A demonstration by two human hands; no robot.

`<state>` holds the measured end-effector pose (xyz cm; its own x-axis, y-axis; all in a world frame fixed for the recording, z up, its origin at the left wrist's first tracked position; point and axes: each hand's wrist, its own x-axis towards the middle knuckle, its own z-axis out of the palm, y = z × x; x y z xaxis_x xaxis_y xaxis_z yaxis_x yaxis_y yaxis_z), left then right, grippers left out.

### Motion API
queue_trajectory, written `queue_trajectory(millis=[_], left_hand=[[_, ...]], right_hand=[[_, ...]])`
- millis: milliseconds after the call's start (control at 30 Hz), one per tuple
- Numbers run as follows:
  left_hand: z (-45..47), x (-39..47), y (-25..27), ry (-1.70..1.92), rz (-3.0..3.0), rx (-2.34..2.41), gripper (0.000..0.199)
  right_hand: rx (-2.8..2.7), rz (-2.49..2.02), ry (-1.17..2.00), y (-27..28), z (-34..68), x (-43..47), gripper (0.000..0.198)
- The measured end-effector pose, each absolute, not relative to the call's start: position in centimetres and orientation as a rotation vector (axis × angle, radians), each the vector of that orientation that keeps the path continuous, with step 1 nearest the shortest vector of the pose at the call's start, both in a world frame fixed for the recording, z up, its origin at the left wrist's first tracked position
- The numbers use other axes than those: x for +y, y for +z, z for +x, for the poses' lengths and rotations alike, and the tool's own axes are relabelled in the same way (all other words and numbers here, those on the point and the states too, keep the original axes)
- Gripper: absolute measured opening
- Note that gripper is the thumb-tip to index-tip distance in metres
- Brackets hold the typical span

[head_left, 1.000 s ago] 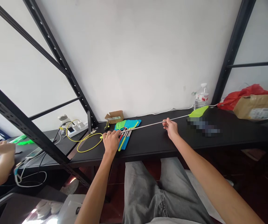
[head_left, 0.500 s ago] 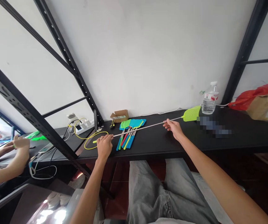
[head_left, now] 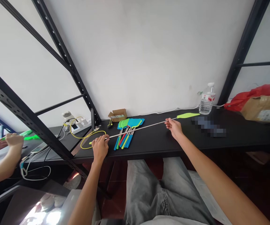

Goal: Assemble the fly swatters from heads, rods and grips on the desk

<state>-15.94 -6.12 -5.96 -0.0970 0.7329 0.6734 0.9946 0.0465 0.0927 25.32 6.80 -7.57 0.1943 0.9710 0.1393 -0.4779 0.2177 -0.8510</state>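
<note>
A long fly swatter (head_left: 138,128) with a thin metal rod and a yellow-green head stretches between my two hands above the table. My left hand (head_left: 100,146) is closed around its handle end; a bit of yellow grip pokes out to the left. Toward the head, the fingers of my right hand (head_left: 173,127) pinch the rod. The swatter's head lies to the right of that hand, seen nearly edge-on. Under the rod, several shorter fly swatters (head_left: 127,131) with blue, green, red and yellow handles lie in a bunch on the black table (head_left: 153,140).
A water bottle (head_left: 207,98) stands at the back right, near a cardboard box (head_left: 263,107) and a red bag (head_left: 249,97). A small open box (head_left: 117,115), a yellow cable (head_left: 82,143) and a power strip (head_left: 80,125) are at left. Another person's hands (head_left: 14,140) work at far left.
The long swatter has turned about its rod, so its head shows edge-on instead of its flat face. Both hands keep hold of it. The view has shifted slightly.
</note>
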Motion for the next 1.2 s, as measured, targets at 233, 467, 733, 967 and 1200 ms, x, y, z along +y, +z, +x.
queue_trajectory(millis=[233, 467, 733, 967, 1200], left_hand=[[-15.7, -6.3, -6.2, -0.913, -1.440, -1.967, 0.018], [-15.4, -6.3, -6.2, -0.939, -1.433, -1.975, 0.020], [-15.4, -6.4, -6.1, -0.843, -1.580, -1.921, 0.024], [-16.0, -6.5, -6.6, -1.015, -1.397, -1.944, 0.023], [-16.8, -6.3, -7.4, -1.127, -1.205, -1.969, 0.022]], right_hand=[[-0.806, -0.752, 1.177, -7.6, 25.2, 6.9, 0.023], [-0.803, -0.717, 1.180, -7.4, 25.4, 6.9, 0.028], [-0.968, -0.726, 1.207, -7.2, 25.4, 6.5, 0.036], [-0.930, -0.728, 1.218, -7.3, 25.4, 6.7, 0.030], [-0.708, -0.687, 1.181, -7.1, 25.7, 6.6, 0.024]])
